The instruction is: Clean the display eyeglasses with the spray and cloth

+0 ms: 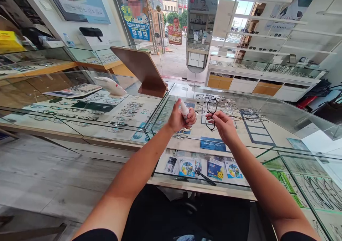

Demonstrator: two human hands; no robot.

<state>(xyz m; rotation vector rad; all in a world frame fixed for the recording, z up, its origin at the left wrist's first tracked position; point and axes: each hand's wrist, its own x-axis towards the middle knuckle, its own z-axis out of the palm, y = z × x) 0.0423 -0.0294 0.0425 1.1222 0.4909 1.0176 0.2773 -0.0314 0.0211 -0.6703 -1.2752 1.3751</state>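
My left hand (178, 117) is wrapped round a small white spray bottle (184, 109), its nozzle end pointing up and its lower part hidden by my fingers. To the right of it, my right hand (223, 124) pinches a pair of dark round-framed eyeglasses (212, 106) near the bridge. The glasses are turned on end, one lens above the other, apart from the bottle. Both hands are above the glass display counter (171, 144), where several more eyeglasses lie under the glass.
A brown tilted stand (141, 66) and a white curved object (110, 86) stand on the counter to the left. A black pen (205, 178) lies near the front edge, close to leaflets (216, 168). Beyond the counter is a tall oval mirror (200, 27).
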